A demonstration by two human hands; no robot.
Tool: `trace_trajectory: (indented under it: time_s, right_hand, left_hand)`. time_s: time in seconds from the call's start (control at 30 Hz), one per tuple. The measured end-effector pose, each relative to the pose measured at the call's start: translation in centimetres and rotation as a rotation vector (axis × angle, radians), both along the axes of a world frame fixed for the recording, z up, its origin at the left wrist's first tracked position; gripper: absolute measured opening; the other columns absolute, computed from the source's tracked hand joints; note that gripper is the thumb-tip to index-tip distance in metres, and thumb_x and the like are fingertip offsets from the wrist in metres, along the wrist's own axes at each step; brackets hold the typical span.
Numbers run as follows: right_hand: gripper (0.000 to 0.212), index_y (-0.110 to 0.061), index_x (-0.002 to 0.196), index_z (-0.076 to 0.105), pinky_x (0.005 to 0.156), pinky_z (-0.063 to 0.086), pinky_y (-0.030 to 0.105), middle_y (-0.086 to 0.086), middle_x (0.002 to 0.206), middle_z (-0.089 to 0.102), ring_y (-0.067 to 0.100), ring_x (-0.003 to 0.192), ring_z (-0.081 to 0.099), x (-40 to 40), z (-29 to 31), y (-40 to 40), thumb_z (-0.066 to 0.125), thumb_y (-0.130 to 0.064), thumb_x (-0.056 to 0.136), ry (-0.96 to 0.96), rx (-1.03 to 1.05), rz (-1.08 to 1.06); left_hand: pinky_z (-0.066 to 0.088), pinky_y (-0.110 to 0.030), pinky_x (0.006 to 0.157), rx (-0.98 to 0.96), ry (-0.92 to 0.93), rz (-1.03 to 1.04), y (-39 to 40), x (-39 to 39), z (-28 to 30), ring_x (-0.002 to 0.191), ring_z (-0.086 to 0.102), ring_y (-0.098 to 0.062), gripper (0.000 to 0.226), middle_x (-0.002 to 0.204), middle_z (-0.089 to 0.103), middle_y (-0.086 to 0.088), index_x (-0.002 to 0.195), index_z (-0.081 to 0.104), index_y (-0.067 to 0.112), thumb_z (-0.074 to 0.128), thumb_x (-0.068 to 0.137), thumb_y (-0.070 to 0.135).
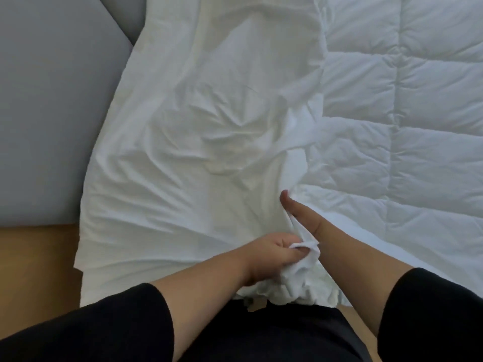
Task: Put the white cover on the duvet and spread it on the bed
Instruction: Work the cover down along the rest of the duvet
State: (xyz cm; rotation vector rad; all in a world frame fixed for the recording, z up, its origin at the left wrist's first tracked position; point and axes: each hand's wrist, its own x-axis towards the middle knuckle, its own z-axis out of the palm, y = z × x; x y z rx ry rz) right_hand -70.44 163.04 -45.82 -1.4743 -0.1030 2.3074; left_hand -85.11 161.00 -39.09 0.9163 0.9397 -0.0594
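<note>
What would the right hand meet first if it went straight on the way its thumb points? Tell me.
The white cover. The right hand already pinches its edge, thumb aimed up along the seam beside the duvet; only cloth lies ahead.

Open surface: quilted duvet [407, 105] lies bare across the right side, flat, nothing resting on it. Left side: grey bed surface [47, 108] bare, with a strip of wooden floor [34, 257] below it. Middle: white cover [209, 113] lies wrinkled over the duvet's left part, low folds only. Near edge crowded: left hand [264, 253] and right hand [300, 218] bunch cloth there, both forearms crossing the approach.
</note>
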Motion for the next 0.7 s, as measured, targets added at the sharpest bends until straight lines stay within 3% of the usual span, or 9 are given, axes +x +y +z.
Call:
trace_trajectory:
  time_s: [0.07,0.17,0.27,0.37,0.43,0.5,0.53,0.6,0.7]
  right_hand:
    - [0.091,-0.006,0.138,0.058,0.109,0.044,0.041,0.012,0.111,0.072,0.027,0.108,0.067,-1.4,1.1,0.1,0.089,-0.052,0.065,0.134,-0.038,-0.018]
    - [0.046,-0.001,0.115,0.072,0.101,0.047,0.047,0.021,0.106,0.07,0.037,0.098,0.069,-2.3,2.0,-0.7,0.08,-0.022,0.075,0.104,0.001,-0.022]
    - [0.061,0.0,0.125,0.064,0.097,0.052,0.051,0.021,0.114,0.07,0.045,0.111,0.064,-3.0,3.2,-2.1,0.076,-0.015,0.067,-0.158,0.187,-0.055]
    - [0.044,-0.014,0.125,0.062,0.086,0.047,0.028,-0.003,0.113,0.067,0.03,0.116,0.062,-5.5,6.7,-4.3,0.068,-0.021,0.082,-0.673,0.469,0.544]
    - [0.033,-0.012,0.118,0.064,0.082,0.044,0.026,0.006,0.112,0.067,0.027,0.107,0.062,-7.2,8.4,-5.9,0.06,-0.027,0.089,-0.778,0.566,0.967]
    - [0.022,-0.014,0.107,0.063,0.078,0.04,0.026,0.007,0.102,0.064,0.022,0.095,0.057,-7.6,9.1,-6.9,0.057,-0.026,0.089,-0.73,0.658,1.103]
    - [0.019,-0.018,0.105,0.06,0.078,0.04,0.026,0.003,0.099,0.061,0.02,0.094,0.056,-7.0,9.7,-6.9,0.058,-0.026,0.088,-0.682,0.662,1.101]
    - [0.032,-0.021,0.113,0.063,0.088,0.049,0.029,-0.004,0.106,0.066,0.018,0.102,0.062,-4.6,9.8,-6.6,0.067,-0.036,0.085,-0.558,0.564,0.982]
    - [0.054,-0.018,0.121,0.07,0.106,0.048,0.042,0.005,0.12,0.072,0.023,0.116,0.066,-0.7,9.2,-5.9,0.076,-0.051,0.078,-0.206,0.354,0.414]
  left_hand:
    - [0.045,-0.022,0.072,-0.093,-0.038,-0.065,-0.2,-1.1,0.8,0.068,0.057,-0.002,0.024,0.067,0.062,0.016,0.073,0.074,0.028,0.063,0.089,0.041]
    - [0.052,-0.025,0.074,-0.325,-0.072,-0.012,0.0,-3.8,0.7,0.075,0.067,-0.008,0.022,0.078,0.071,0.008,0.087,0.074,0.021,0.062,0.093,0.038]
    - [0.054,-0.031,0.08,-0.102,0.178,0.153,0.9,-6.2,-0.9,0.084,0.069,-0.016,0.028,0.091,0.073,0.002,0.09,0.069,0.022,0.063,0.089,0.049]
    - [0.055,-0.041,0.083,0.358,0.509,0.299,3.6,-6.4,-0.9,0.084,0.062,-0.018,0.047,0.093,0.064,0.003,0.092,0.056,0.022,0.059,0.081,0.067]
    - [0.05,-0.037,0.08,0.444,0.572,0.1,5.5,-4.3,0.6,0.101,0.06,-0.02,0.076,0.117,0.057,0.002,0.121,0.047,0.019,0.061,0.073,0.077]
    - [0.045,-0.034,0.077,0.518,0.675,-0.228,6.0,-1.6,1.2,0.106,0.058,-0.025,0.09,0.125,0.051,-0.005,0.134,0.037,0.015,0.069,0.07,0.07]
    - [0.046,-0.034,0.078,0.563,0.686,-0.305,6.2,-0.6,1.0,0.102,0.058,-0.025,0.075,0.124,0.053,-0.006,0.132,0.038,0.013,0.069,0.078,0.054]
    - [0.051,-0.035,0.083,0.612,0.614,-0.198,6.5,-0.1,0.5,0.096,0.059,-0.024,0.037,0.118,0.061,-0.009,0.123,0.051,0.011,0.055,0.088,0.023]
    - [0.06,-0.037,0.074,0.235,0.273,0.377,7.7,-1.4,2.3,0.079,0.071,-0.025,0.028,0.089,0.072,-0.009,0.102,0.069,0.008,0.046,0.088,0.003]
